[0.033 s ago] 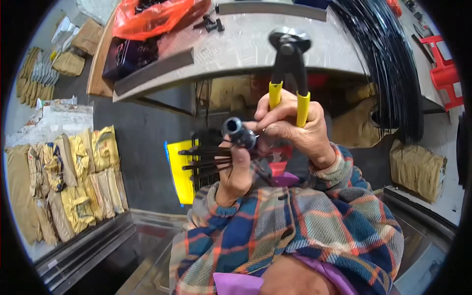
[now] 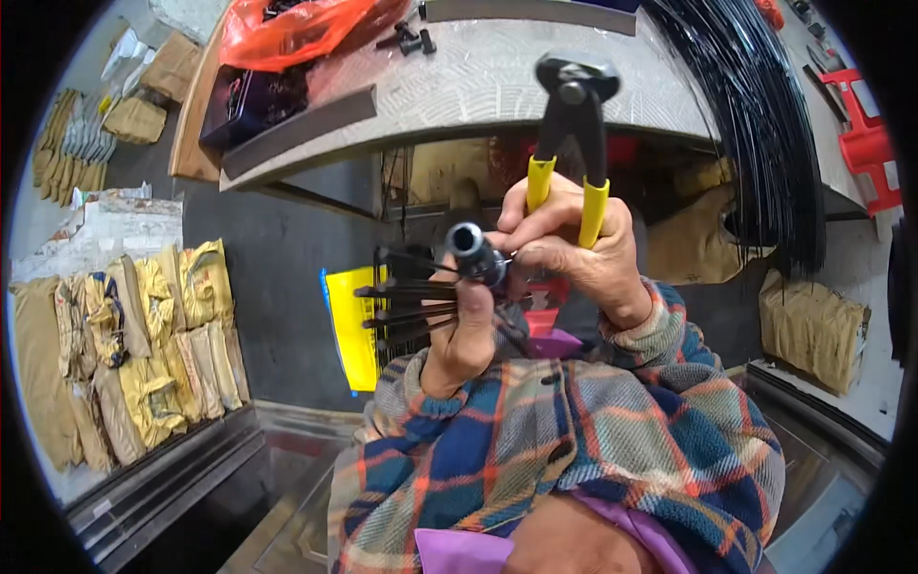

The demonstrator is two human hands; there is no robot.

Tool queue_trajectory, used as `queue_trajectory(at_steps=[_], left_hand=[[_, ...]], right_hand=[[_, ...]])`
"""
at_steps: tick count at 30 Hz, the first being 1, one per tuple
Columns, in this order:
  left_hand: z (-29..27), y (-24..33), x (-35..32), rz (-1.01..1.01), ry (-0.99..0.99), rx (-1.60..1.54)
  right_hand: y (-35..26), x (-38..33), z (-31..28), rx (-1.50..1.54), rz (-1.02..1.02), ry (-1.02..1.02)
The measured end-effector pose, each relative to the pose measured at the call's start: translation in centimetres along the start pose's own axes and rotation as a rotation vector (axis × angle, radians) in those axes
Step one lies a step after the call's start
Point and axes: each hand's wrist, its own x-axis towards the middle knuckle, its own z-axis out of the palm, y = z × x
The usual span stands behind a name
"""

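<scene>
My left hand (image 2: 467,335) is closed around a bundle of thin dark rods (image 2: 409,311) and a metal tube (image 2: 470,244), its round hollow end facing up. In my right hand (image 2: 598,249) is a pair of end-cutting pincers (image 2: 572,115) with yellow-sleeved handles and a dark head, the head pointing away from me. The thumb and index finger of that hand pinch together beside the tube, seemingly on a thin wire too small to make out well. The pincers' jaws touch nothing.
Ahead stands a worktable (image 2: 478,86) bearing an orange plastic bag (image 2: 296,38), dark fittings (image 2: 409,40) and a grey metal strip (image 2: 301,134). Long black wires (image 2: 755,124) hang off its right side. Paper-wrapped packages (image 2: 134,354) lie at left; a yellow sheet (image 2: 346,330) is behind the rods.
The tube and rod bundle have shifted slightly to the right. The pincers' head has swung a little to the right; both grips stay the same.
</scene>
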Motion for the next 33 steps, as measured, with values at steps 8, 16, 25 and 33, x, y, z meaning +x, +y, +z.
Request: queue_trajectory(at_steps=[8, 16, 25, 33], left_hand=[[2.5, -0.3, -1.3, -0.025, -0.047, 0.005], [3.2, -0.2, -3.0, 0.038, -0.047, 0.255], [3.0, 1.2, -2.3, 0.159, -0.157, 0.429], [1.7, 0.1, -2.6, 0.058, -0.087, 0.247]], right_hand=[[-1.2, -3.0, -1.0, 0.022, -0.035, 0.042], [-2.8, -4.5, -0.7, -0.324, -0.277, -0.014], [-1.0, -5.3, 0.2, -0.171, -0.346, 0.016], [1.4, -5.2, 1.7, -0.198, -0.354, 0.192]])
